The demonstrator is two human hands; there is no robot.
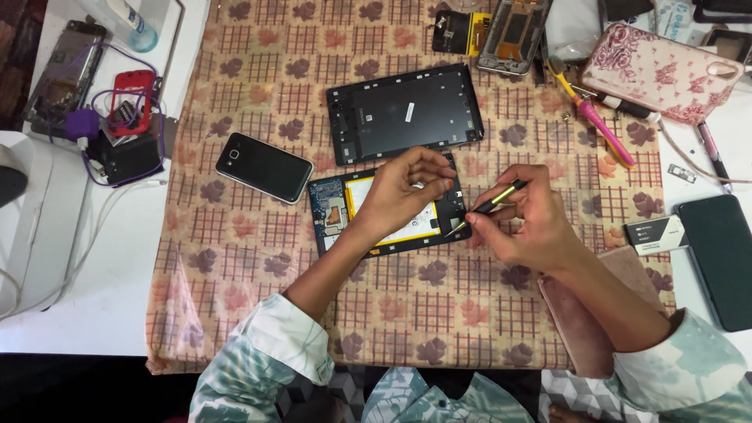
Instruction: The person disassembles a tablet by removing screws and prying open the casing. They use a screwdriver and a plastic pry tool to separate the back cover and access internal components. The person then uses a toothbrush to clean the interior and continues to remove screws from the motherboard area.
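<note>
An opened tablet (337, 211) lies on the patterned cloth (439, 305), its blue circuit board and white battery exposed. My left hand (403, 192) rests on top of it, fingers curled over the battery area. My right hand (525, 219) grips a thin black and yellow screwdriver (492, 206), its tip touching the tablet's right edge. The tablet's removed black back cover (403, 113) lies just beyond.
A black smartphone (264, 167) lies left of the tablet. Phone parts (513, 31), a pink and yellow screwdriver (591, 117) and a floral pouch (662, 72) sit at the back right. A dark phone (721, 258), small box (656, 234) and tan wallet (580, 313) are right. Cables and chargers (117, 133) lie left.
</note>
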